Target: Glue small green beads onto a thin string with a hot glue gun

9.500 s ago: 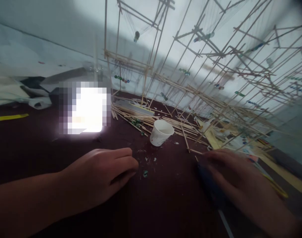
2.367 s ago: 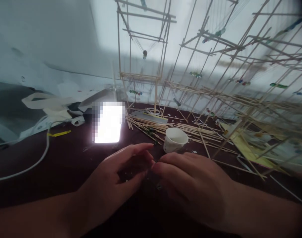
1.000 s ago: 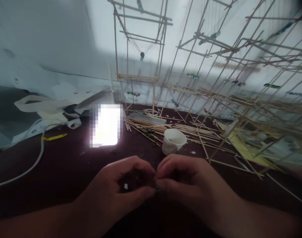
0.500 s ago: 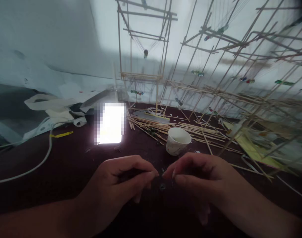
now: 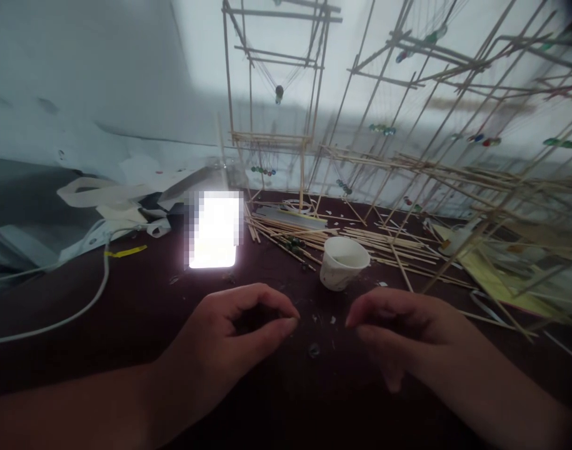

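The left hand point(image 5: 248, 334) and right hand point(image 5: 407, 328) have just drawn farther apart, giving the small glassy piece point(image 5: 314, 350) between them on the dark table point(image 5: 286, 406) more room. Both curl, fingertips close (whether gripping anything, I can't tell).

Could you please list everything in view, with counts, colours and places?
Cup: 1, white, beyond the hands
Loose sticks: many, tan, behind the cup
Stick frames: several, tan, at the back and right
Hanging beads: many, mixed colours, in the frames
Loose beads: several, dark green, among loose sticks
Small round piece: 1, colour unclear, between the hands
Bright panel: 1, white, left
Cable: 1, white, far left
Yellow strip: 1, by the cable
Yellow sheet: 1, right
Table: 1, dark reddish-brown, beneath
Wall: pale, behind
Left hand, right hand: 2, bare, near centre
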The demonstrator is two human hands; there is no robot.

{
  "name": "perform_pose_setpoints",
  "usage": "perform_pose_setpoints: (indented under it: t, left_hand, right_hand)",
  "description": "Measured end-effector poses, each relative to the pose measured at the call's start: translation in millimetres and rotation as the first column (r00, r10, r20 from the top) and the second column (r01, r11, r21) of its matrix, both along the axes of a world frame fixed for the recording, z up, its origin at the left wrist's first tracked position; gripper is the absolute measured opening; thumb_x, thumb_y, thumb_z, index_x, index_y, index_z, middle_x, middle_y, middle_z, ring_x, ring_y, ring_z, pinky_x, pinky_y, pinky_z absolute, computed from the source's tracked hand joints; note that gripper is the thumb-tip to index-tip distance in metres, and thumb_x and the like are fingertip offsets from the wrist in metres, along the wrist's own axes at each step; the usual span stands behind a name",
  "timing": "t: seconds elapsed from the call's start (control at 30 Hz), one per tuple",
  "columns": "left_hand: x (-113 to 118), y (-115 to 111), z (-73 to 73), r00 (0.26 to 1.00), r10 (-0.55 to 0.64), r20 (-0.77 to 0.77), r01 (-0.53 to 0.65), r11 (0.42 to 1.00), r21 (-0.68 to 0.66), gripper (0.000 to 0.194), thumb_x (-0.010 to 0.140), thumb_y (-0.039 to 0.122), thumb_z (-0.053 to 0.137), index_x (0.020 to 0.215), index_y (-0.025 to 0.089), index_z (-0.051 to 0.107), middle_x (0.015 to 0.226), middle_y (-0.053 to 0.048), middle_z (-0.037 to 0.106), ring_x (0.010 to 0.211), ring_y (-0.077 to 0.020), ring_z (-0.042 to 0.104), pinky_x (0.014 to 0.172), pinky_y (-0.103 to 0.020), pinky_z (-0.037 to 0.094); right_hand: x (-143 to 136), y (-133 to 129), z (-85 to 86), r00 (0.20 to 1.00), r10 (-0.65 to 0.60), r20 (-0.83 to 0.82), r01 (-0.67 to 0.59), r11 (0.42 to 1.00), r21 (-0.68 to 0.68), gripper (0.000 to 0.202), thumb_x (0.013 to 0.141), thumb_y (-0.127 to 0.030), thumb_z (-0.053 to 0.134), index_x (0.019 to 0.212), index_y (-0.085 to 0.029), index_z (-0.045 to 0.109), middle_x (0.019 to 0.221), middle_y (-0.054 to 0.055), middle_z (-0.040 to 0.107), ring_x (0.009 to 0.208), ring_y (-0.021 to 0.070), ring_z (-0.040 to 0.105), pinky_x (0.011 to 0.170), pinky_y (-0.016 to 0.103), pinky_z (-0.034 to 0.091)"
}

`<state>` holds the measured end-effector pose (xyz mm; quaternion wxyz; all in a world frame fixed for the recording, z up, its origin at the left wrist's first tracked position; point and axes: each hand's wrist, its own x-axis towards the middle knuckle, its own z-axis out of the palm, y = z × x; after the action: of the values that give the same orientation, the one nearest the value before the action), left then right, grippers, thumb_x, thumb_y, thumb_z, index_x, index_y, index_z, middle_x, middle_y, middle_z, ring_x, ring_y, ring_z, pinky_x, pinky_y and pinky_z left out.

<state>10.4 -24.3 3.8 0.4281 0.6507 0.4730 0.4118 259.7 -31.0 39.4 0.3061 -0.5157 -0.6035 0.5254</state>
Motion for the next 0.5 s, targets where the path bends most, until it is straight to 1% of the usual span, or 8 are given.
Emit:
perform_pose_setpoints:
  t: [0.07, 0.1, 0.17, 0.2, 0.27, 0.33, 0.43, 0.5]
  left_hand:
    - [0, 0, -0.2, 1.0, -0.005, -0.027, 0.005, 1.0, 0.011, 0.008, 0.088, 0.032, 0.077, 0.085, 0.027, 0.082, 0.078, 0.006, 0.075, 0.071, -0.0112, 0.063, 0.064, -0.02, 0.048]
    - [0, 1, -1.2, 0.999, -0.013, -0.041, 0.014, 1.0, 0.023, 0.007, 0.089, 0.031, 0.076, 0.086, 0.027, 0.082, 0.081, 0.006, 0.077, 0.075, -0.0116, 0.065, 0.069, -0.02, 0.051]
    - [-2, 3, -4.1, 0.998, -0.026, -0.065, 0.03, 0.998, 0.061, 0.007, 0.09, 0.03, 0.075, 0.088, 0.028, 0.082, 0.084, 0.007, 0.078, 0.079, -0.0112, 0.068, 0.075, -0.019, 0.052]
    - [-3, 4, -5.7, 0.997, -0.036, -0.074, 0.042, 0.995, 0.09, 0.007, 0.091, 0.029, 0.075, 0.089, 0.029, 0.082, 0.085, 0.008, 0.078, 0.08, -0.0107, 0.069, 0.076, -0.018, 0.052]
    - [-5, 7, -8.8, 0.994, -0.06, -0.09, 0.073, 0.985, 0.158, 0.008, 0.092, 0.026, 0.074, 0.089, 0.029, 0.081, 0.084, 0.009, 0.078, 0.077, -0.0095, 0.069, 0.073, -0.016, 0.052]
    - [-7, 10, -11.0, 0.991, -0.075, -0.112, 0.098, 0.971, 0.219, 0.009, 0.092, 0.023, 0.074, 0.088, 0.028, 0.08, 0.082, 0.009, 0.078, 0.074, -0.0084, 0.069, 0.07, -0.015, 0.052]
    - [-8, 12, -13.8, 0.984, -0.096, -0.151, 0.139, 0.942, 0.307, 0.012, 0.094, 0.018, 0.072, 0.089, 0.027, 0.078, 0.08, 0.01, 0.076, 0.071, -0.0058, 0.067, 0.067, -0.012, 0.05]
    - [-9, 13, -15.7, 0.975, -0.123, -0.185, 0.188, 0.9, 0.393, 0.015, 0.095, 0.014, 0.07, 0.094, 0.027, 0.077, 0.082, 0.011, 0.075, 0.071, -0.0038, 0.067, 0.069, -0.01, 0.05]
  right_hand:
    - [1, -2, 0.0, 0.996, -0.013, 0.088, 0.006, 0.997, 0.077, 0.008, 0.085, -0.028, 0.072, 0.086, -0.021, 0.076, 0.06, -0.006, 0.063, 0.048, 0.0084, 0.057, 0.047, 0.017, 0.049]
    - [2, -3, -0.4, 0.991, -0.022, 0.135, 0.003, 0.991, 0.137, 0.009, 0.085, -0.028, 0.07, 0.084, -0.022, 0.077, 0.061, -0.005, 0.065, 0.047, 0.009, 0.058, 0.045, 0.017, 0.048]
    - [2, -5, -2.2, 0.975, -0.033, 0.221, -0.029, 0.962, 0.27, 0.013, 0.084, -0.026, 0.067, 0.081, -0.023, 0.079, 0.063, -0.003, 0.071, 0.049, 0.011, 0.063, 0.044, 0.018, 0.049]
    - [2, -6, -3.6, 0.967, -0.034, 0.253, -0.055, 0.94, 0.337, 0.016, 0.084, -0.025, 0.065, 0.081, -0.024, 0.08, 0.066, -0.002, 0.075, 0.053, 0.0123, 0.068, 0.047, 0.018, 0.053]
    - [4, -7, -7.1, 0.952, -0.029, 0.304, -0.116, 0.886, 0.45, 0.022, 0.086, -0.02, 0.061, 0.084, -0.027, 0.082, 0.075, -0.003, 0.082, 0.064, 0.0136, 0.077, 0.058, 0.018, 0.06]
    - [6, -7, -10.6, 0.941, -0.006, 0.34, -0.19, 0.82, 0.539, 0.028, 0.087, -0.013, 0.059, 0.089, -0.028, 0.082, 0.082, -0.004, 0.085, 0.071, 0.0123, 0.08, 0.067, 0.017, 0.063]
    - [10, -5, -14.2, 0.929, 0.027, 0.369, -0.278, 0.709, 0.648, 0.034, 0.086, -0.005, 0.055, 0.094, -0.025, 0.082, 0.081, -0.003, 0.083, 0.069, 0.0098, 0.079, 0.062, 0.013, 0.06]
    - [11, -4, -15.0, 0.923, 0.028, 0.384, -0.306, 0.661, 0.685, 0.036, 0.085, -0.002, 0.053, 0.096, -0.022, 0.082, 0.078, -0.002, 0.08, 0.065, 0.0083, 0.077, 0.059, 0.011, 0.057]
